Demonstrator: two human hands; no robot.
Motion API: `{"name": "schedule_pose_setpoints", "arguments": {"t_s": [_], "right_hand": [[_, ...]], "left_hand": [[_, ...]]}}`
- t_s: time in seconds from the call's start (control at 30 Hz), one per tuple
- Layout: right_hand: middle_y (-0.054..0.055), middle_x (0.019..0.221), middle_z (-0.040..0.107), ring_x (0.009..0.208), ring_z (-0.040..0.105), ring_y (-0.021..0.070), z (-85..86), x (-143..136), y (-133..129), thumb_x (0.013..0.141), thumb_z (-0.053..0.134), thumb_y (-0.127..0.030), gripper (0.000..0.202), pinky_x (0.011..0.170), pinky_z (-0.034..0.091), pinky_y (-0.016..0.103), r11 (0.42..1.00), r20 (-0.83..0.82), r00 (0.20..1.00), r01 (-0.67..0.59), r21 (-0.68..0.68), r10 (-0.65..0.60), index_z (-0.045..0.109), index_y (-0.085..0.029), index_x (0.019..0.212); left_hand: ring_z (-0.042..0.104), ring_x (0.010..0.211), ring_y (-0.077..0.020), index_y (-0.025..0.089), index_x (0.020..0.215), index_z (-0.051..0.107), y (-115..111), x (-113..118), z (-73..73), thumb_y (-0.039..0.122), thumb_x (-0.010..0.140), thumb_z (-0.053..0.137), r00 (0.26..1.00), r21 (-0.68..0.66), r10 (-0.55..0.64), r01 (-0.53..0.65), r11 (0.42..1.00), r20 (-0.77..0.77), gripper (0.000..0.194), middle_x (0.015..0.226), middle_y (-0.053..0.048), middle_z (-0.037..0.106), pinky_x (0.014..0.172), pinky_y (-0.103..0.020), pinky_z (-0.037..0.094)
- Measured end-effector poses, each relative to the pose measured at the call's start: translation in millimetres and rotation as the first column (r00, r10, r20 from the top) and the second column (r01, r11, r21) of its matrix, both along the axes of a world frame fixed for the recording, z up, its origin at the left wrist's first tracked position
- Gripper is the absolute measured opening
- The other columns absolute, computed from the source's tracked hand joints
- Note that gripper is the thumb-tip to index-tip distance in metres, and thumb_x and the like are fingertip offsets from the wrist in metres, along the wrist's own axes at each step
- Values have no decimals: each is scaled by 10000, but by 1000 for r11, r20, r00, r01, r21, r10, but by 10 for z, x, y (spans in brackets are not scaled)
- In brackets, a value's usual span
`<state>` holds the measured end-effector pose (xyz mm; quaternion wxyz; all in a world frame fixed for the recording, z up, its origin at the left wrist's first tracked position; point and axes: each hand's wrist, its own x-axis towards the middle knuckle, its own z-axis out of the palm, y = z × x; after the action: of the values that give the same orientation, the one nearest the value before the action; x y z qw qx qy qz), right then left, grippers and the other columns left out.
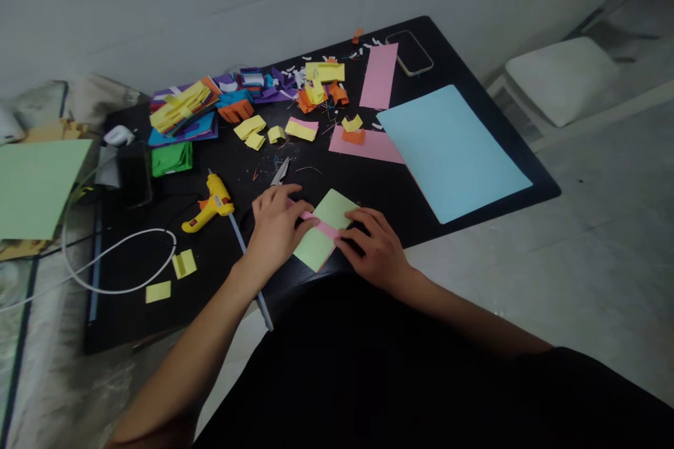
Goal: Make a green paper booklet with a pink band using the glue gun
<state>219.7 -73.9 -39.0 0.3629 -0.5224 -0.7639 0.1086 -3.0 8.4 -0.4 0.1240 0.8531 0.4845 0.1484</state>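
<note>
A light green paper piece (337, 209) lies near the table's front edge, with a narrow pink strip (327, 229) across its middle. My left hand (276, 221) pinches the strip's left end between thumb and fingers. At the strip's right end, the thumb and fingers of my right hand (375, 245) close on it over the green paper. Scissors (280, 172) lie just beyond my left hand, their handles partly hidden by it. To the left of that hand rests a yellow glue gun (213, 203).
Folded coloured papers (182, 109) and scraps cover the back of the black table (173, 323). A large light blue sheet (456, 151) lies right, near pink sheets (379, 77) and a phone (409, 52). A white cable (121, 291) loops at left. A white stool (563, 81) stands beyond.
</note>
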Motion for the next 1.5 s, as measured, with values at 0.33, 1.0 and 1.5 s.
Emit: {"name": "schedule_pose_setpoints", "arguments": {"t_s": [0.33,1.0,1.5], "right_hand": [[150,1364,662,1441,538,322,-11,112,228,985,644,-205,65,1140,521,577,982,-131,982,-152,-109,137,708,-211,974],[113,1126,776,1020,761,240,178,-59,-4,882,728,-207,323,815,651,388,827,-547,783,-77,-558,-296,675,-203,1201],[87,1006,839,867,784,241,360,8,237,809,841,-361,291,806,648,431,527,-735,568,-522,-670,-371,808,-187,1041]], "left_hand": [[598,939,-248,193,818,652,161,-45,163,348,927,753,981,-311,-190,172,935,-30,215,939,-45,659,868,-389,438],[572,547,-156,215,726,702,-194,-87,73,454,948,624,974,-618,202,-95,780,105,335,611,6,659,575,-284,379],[580,662,-136,201,784,688,-378,-188,310,500,1004,620,927,-601,216,12,799,306,378,699,23,656,629,-253,413]]}}
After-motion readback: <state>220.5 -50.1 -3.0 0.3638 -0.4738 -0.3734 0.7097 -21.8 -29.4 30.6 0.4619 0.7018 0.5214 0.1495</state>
